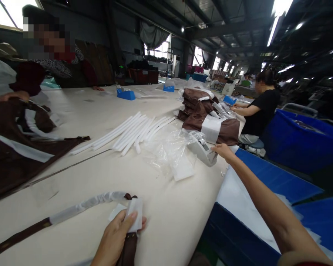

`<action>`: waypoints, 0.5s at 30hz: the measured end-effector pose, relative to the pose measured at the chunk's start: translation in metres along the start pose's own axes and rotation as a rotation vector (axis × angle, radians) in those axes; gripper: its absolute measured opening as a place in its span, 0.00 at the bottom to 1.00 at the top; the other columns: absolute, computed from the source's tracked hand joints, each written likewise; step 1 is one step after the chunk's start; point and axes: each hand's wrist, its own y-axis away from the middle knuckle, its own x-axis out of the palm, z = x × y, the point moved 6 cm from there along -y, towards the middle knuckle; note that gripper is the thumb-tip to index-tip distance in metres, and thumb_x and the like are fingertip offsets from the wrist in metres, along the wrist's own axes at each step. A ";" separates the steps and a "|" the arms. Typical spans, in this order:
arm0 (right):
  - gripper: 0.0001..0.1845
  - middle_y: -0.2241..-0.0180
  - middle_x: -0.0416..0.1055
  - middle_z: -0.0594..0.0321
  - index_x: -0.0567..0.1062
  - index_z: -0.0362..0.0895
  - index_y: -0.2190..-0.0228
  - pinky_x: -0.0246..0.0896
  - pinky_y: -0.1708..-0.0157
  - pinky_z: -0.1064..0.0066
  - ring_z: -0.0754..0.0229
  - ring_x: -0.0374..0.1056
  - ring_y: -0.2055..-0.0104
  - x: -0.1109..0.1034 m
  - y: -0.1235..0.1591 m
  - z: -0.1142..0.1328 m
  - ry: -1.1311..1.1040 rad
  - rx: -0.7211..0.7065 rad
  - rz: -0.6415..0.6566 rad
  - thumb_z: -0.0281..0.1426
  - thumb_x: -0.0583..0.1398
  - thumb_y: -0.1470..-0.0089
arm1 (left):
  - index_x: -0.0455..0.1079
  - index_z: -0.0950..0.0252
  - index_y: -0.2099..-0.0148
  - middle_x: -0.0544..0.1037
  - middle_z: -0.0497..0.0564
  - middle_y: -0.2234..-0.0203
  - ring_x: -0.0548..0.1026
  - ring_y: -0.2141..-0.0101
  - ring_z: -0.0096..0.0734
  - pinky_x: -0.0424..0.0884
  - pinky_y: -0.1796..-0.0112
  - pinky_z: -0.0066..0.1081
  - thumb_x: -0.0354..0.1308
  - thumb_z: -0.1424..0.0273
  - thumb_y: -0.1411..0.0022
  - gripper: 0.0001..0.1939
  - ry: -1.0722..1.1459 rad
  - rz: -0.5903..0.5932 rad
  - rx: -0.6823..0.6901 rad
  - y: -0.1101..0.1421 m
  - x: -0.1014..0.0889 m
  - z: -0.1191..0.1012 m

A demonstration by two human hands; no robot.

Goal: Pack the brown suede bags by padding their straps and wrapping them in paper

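My left hand (115, 234) is closed around a brown bag strap (129, 246), the thumb pressing a white wrapping piece (137, 210) against it. From there a strap length in a wrinkled white sleeve (84, 205) curves left over the table, ending in bare brown. My right hand (223, 151) reaches forward to a grey tape dispenser (204, 152). Its fingers pinch at the dispenser's near end; whatever is between them is too small to make out. Clear plastic film (163, 151) lies beside the dispenser.
White foam tubes (130, 131) lie mid-table (166, 218). Brown bags (197, 117) are piled behind the dispenser. At left a co-worker handles a brown bag (8, 162); another person sits at right. A blue box (224, 229) with white sheets adjoins the table, near a blue cart (302, 142).
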 end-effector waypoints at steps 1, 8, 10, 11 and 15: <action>0.12 0.77 0.69 0.67 0.73 0.40 0.76 0.61 0.69 0.70 0.64 0.65 0.74 0.002 -0.002 -0.001 -0.010 0.021 0.017 0.34 0.64 0.46 | 0.71 0.64 0.62 0.82 0.54 0.72 0.81 0.67 0.44 0.73 0.65 0.32 0.65 0.53 0.48 0.20 0.018 -0.002 0.005 0.000 0.000 0.001; 0.09 0.80 0.67 0.68 0.72 0.40 0.79 0.57 0.73 0.72 0.65 0.62 0.76 0.005 0.001 0.001 -0.137 0.072 0.077 0.29 0.66 0.52 | 0.70 0.65 0.63 0.81 0.54 0.73 0.79 0.70 0.44 0.73 0.64 0.35 0.65 0.48 0.50 0.24 0.065 0.006 0.063 -0.002 0.000 0.006; 0.09 0.82 0.66 0.66 0.72 0.41 0.83 0.55 0.73 0.70 0.63 0.62 0.76 0.008 0.000 0.003 -0.189 0.056 0.072 0.29 0.66 0.59 | 0.70 0.65 0.65 0.80 0.54 0.74 0.79 0.69 0.44 0.73 0.63 0.35 0.65 0.47 0.51 0.25 0.058 0.000 0.089 -0.002 0.000 0.005; 0.09 0.83 0.66 0.65 0.71 0.41 0.85 0.55 0.73 0.69 0.63 0.61 0.77 0.008 0.000 0.004 -0.214 0.044 0.067 0.29 0.66 0.61 | 0.70 0.65 0.66 0.80 0.54 0.74 0.79 0.69 0.45 0.73 0.63 0.35 0.64 0.47 0.51 0.25 0.054 -0.003 0.098 -0.002 -0.001 0.004; 0.09 0.83 0.68 0.62 0.72 0.42 0.85 0.56 0.72 0.68 0.60 0.63 0.75 -0.002 0.002 0.005 -0.302 -0.016 0.029 0.33 0.64 0.65 | 0.71 0.65 0.63 0.81 0.54 0.72 0.80 0.67 0.46 0.74 0.61 0.35 0.65 0.48 0.51 0.25 0.041 -0.010 0.048 0.000 -0.003 0.005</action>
